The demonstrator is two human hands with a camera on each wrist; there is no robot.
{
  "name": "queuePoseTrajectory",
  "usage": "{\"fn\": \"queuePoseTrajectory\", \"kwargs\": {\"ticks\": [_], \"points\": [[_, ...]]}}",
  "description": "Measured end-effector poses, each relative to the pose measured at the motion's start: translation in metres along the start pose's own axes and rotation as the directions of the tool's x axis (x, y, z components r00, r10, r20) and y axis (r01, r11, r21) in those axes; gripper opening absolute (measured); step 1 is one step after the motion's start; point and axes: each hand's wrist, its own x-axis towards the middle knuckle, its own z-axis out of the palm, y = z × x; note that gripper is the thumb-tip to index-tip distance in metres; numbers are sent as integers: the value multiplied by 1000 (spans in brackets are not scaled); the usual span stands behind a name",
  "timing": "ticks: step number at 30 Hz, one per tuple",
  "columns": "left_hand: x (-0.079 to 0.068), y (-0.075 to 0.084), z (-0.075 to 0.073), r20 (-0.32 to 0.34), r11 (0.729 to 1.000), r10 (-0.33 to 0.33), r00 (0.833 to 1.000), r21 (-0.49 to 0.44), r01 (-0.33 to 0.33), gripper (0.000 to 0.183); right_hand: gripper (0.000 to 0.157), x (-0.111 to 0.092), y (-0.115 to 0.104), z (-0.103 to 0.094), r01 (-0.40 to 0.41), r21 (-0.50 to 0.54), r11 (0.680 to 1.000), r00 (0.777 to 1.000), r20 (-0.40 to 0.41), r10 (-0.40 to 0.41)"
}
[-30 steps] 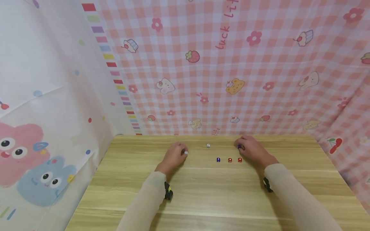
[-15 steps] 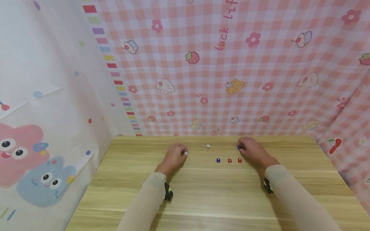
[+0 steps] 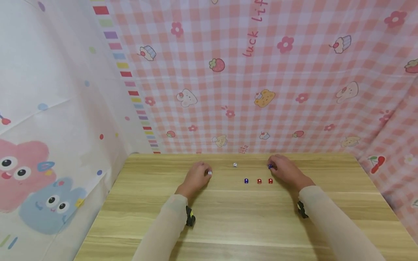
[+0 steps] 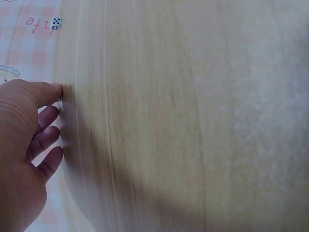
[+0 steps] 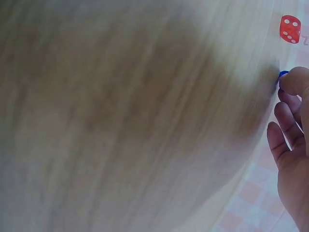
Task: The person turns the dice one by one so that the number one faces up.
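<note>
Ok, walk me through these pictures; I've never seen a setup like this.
There is no machine here, just a person's two bare hands. The wide picture comes from a camera worn on the head, looking forward and down. The other two come from cameras on the wrists, each looking at its own hand, so the table appears turned sideways.

Lying loose on the wooden surface are a white die, a blue die and two red dice. The left hand pinches a second white die; the right hand pinches a second blue die.
</note>
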Motion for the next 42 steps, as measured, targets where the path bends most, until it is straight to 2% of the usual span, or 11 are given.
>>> {"fn": "queuePoseTrajectory", "kwargs": {"ticks": [12,21,29,37,42], "points": [[-1,0,-2,-10,1000,6,1000,5,-6,5,17,1,-9,-2,-3,-62,998,1000,20,4],[-2,0,0,-5,1000,-3,1000,0,3,6,20,-2,-11,-1,7,-50,999,1000,11,-7],[-2,0,0,-10,1000,4,1000,11,-4,6,17,-2,-8,-2,-9,-23,1000,999,47,10],[0,0,0,-9,1000,14,1000,14,-14,7,14,-9,-5,-10,29,-12,999,998,49,-28],[1,-1,1,-13,1000,20,1000,16,-19,8,11,-19,-6,-15,70,-46,997,997,32,-69]]}}
